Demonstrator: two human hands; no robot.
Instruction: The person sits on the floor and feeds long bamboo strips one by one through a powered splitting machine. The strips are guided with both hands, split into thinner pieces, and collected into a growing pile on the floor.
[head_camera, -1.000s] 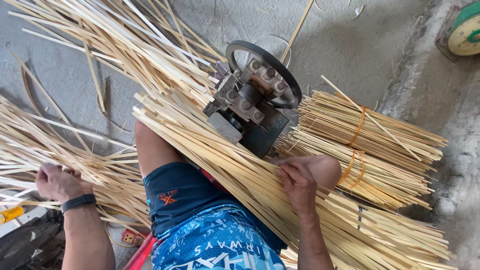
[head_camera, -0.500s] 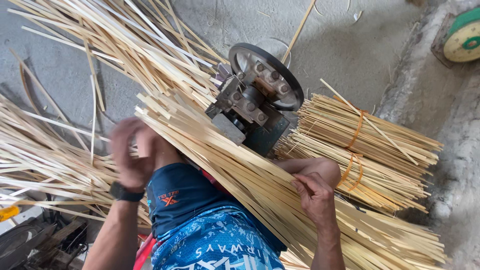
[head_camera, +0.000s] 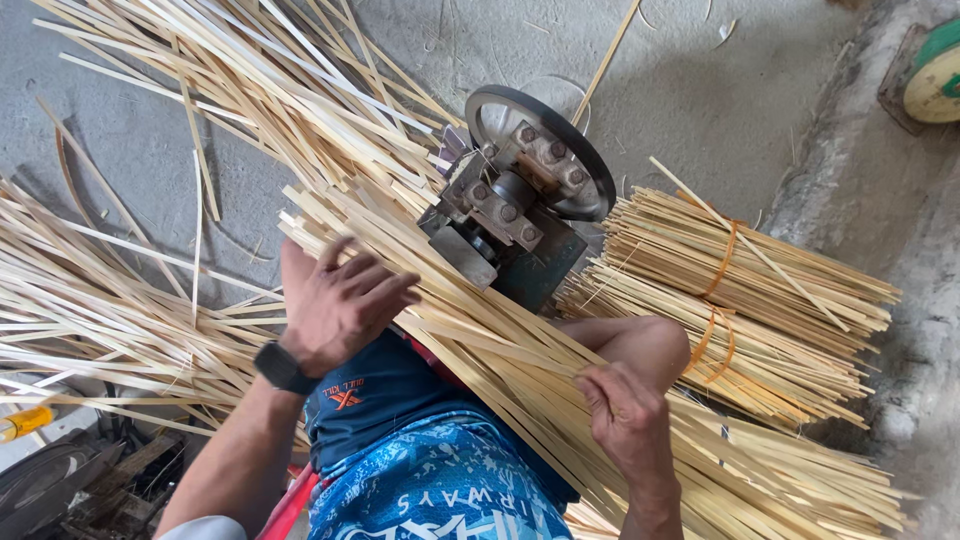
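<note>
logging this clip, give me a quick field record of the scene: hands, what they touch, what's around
left hand: left hand, fingers spread, resting on the strip pile
right hand: right hand, fingers curled on strips of the same pile
strip pile: long pale strips lying across the person's lap, slanting toward the machine
machine: small metal machine with a dark wheel, on the concrete floor
bundles: tied bundles with orange bands, right of the machine
loose strips: scattered strips on the left
wrist: black watch

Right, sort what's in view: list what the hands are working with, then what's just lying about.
In hand:
left hand resting on the strips
right hand pinching the strips
bamboo strips across the lap
wheeled splitting machine

Lying about:
tied bundles
loose strips on the floor
green-rimmed wheel
</note>
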